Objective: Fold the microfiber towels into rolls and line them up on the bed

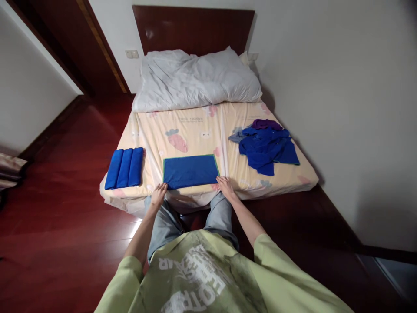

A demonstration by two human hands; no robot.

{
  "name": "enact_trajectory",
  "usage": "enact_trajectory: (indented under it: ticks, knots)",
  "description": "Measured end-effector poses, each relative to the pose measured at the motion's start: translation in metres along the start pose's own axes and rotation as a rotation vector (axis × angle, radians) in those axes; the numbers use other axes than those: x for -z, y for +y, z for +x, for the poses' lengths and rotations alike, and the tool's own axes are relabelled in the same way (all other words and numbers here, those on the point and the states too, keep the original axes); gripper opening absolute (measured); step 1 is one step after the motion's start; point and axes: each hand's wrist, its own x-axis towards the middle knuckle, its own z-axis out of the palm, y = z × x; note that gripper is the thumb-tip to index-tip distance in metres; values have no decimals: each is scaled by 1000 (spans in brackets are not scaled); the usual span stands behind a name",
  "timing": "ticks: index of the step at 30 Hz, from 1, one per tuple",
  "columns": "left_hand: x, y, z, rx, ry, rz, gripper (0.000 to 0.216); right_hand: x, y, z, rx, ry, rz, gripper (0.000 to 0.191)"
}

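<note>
Green-edged blue cloth (191, 171), flat on the bed (153, 134) by the middle of the front edge. Looks thin, soft and light, probably limp once lifted and hardly breakable, more apt to wrinkle than to slip. Best taken by the two corners nearest the bed's front edge, between thumb and fingers. Left hand (159, 194) at the near left corner, right hand (225, 187) at the near right; cannot tell whether pinching or only pressing. Toward the bed's front left corner, three blue bundles (124, 168); near the right edge, a crumpled heap of fabric (269, 150).
</note>
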Motion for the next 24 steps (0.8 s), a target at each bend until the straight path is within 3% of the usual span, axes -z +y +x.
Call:
enact_trajectory:
  ticks: [7, 10, 14, 24]
  knots:
    - [2, -19, -27, -74, 32, 64, 69, -1, -9, -38, 79, 0, 41, 54]
    - [-3, -16, -31, -8, 39, 8, 67, -14, -17, -50, 1, 65, 116, 52]
    - [-9, -10, -29, 132, 151, -112, 60, -25, -21, -51, -91, 167, 268, 55]
    - [-15, -19, -21, 267, 317, -394, 49, -20, -7, -44, -184, 233, 458, 51]
